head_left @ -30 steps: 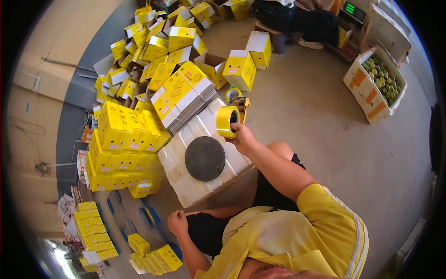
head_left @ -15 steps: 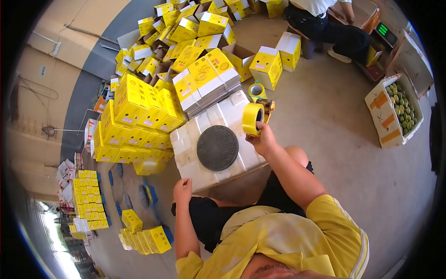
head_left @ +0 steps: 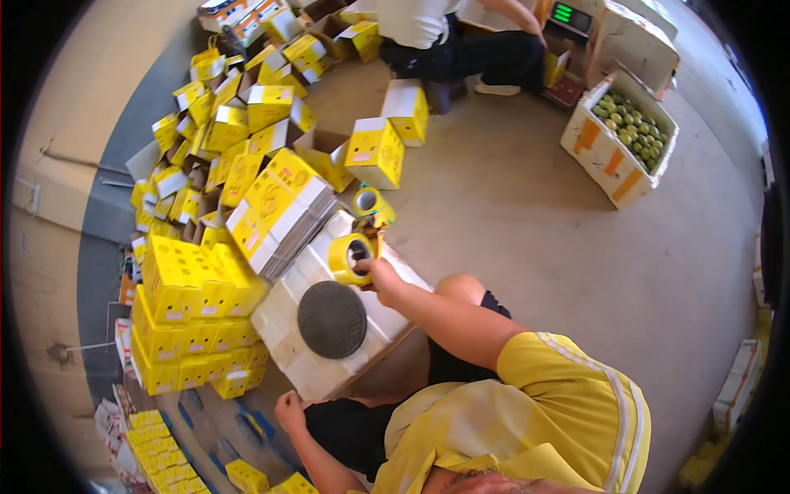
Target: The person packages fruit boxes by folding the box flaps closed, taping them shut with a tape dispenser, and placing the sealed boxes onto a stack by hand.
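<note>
My right hand (head_left: 382, 280) is closed on a tape dispenser (head_left: 369, 233) that carries a wide roll of yellow tape (head_left: 339, 262). It is above the far right part of a white foam box (head_left: 276, 300). On that box lies a round black disc (head_left: 332, 319). A stack of flattened yellow-and-white cartons (head_left: 284, 206) rests at the box's far end. Another yellow tape roll (head_left: 369, 200) is just beyond the dispenser. My left hand (head_left: 290, 412) is curled by the box's near corner, beside my knee, and nothing shows in it.
Closed yellow cartons (head_left: 177, 280) are stacked left of the foam box. Many open cartons (head_left: 230, 128) lie heaped behind. Further right, a person (head_left: 420, 33) sits near a scale with a green display (head_left: 570, 15). A foam crate (head_left: 588, 136) of green fruit stands on the floor.
The view has swung to the right, so most things have shifted left and the fruit crate is nearer the middle. The tape dispenser stays in my right hand. My left hand remains curled.
</note>
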Demonstrator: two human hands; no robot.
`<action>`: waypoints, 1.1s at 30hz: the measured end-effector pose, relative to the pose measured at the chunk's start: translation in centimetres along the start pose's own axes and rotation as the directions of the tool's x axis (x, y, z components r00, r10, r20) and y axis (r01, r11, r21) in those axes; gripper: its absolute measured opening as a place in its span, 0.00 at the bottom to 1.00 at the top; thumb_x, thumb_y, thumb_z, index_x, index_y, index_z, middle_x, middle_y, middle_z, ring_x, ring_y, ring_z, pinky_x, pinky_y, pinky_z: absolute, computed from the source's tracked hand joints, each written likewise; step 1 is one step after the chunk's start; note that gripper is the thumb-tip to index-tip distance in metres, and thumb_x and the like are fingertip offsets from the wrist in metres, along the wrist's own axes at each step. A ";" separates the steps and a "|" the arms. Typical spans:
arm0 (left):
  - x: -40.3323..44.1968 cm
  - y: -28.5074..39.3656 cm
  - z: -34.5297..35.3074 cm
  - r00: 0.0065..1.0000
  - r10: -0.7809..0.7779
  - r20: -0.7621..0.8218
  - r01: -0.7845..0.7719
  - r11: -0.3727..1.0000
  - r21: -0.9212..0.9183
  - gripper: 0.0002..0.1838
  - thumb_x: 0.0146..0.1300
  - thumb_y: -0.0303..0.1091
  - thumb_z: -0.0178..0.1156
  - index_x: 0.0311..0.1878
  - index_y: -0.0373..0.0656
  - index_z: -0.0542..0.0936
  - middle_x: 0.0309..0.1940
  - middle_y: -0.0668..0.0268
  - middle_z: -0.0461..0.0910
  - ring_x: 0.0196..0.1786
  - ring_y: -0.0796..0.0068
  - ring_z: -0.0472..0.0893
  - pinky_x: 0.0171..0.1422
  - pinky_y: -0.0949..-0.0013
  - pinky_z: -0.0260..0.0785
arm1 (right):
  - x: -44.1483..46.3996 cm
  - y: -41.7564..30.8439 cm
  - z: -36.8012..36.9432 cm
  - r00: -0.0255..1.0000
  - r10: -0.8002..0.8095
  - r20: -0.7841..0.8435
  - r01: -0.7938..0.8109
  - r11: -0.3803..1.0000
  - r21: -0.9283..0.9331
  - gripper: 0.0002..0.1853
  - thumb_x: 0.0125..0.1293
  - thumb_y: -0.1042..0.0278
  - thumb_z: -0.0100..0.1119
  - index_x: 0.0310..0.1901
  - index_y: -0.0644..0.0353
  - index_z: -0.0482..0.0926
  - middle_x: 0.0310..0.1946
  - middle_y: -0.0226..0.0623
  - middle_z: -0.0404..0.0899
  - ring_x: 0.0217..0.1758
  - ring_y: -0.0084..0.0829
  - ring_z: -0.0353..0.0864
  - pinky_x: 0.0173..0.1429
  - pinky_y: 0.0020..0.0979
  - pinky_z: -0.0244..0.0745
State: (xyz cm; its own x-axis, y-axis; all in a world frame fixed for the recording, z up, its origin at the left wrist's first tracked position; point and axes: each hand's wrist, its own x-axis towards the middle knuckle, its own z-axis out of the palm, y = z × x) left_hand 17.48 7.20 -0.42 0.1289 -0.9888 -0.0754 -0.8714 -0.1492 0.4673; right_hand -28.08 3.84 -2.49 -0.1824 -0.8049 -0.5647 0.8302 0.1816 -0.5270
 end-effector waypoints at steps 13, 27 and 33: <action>-1.9 1.8 -0.4 0.988 0.113 -0.102 -0.112 0.994 0.009 0.13 0.66 0.37 0.65 0.42 0.35 0.87 0.39 0.53 0.87 0.42 0.58 0.86 0.51 0.60 0.77 | -0.6 -0.3 -0.4 0.999 -0.033 0.005 0.034 0.993 -0.116 0.12 0.63 0.68 0.61 0.47 0.60 0.77 0.36 0.38 0.83 0.33 0.32 0.83 0.37 0.33 0.78; -7.2 2.2 -2.5 0.904 0.051 -0.424 0.091 0.947 0.309 0.27 0.76 0.49 0.55 0.28 0.34 0.81 0.34 0.48 0.82 0.34 0.42 0.79 0.35 0.49 0.69 | -2.2 0.3 -0.2 1.000 0.030 0.009 -0.029 0.997 -0.070 0.14 0.64 0.64 0.61 0.48 0.61 0.78 0.36 0.40 0.84 0.32 0.32 0.83 0.37 0.33 0.78; -9.7 -0.1 -1.5 0.890 0.018 -0.455 0.122 0.954 0.275 0.35 0.64 0.71 0.60 0.20 0.46 0.84 0.23 0.55 0.84 0.24 0.52 0.81 0.29 0.47 0.68 | -3.3 -0.3 -0.1 1.000 0.026 0.011 -0.025 0.998 -0.055 0.11 0.66 0.61 0.60 0.44 0.57 0.80 0.33 0.35 0.83 0.30 0.29 0.79 0.36 0.31 0.75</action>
State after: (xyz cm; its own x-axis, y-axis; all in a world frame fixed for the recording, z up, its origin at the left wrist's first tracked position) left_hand 17.05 16.78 1.57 0.3147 -0.8853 0.3425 -0.9456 -0.2610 0.1940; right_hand -27.83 6.52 -0.55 -0.1551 -0.8058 -0.5715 0.8043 0.2329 -0.5467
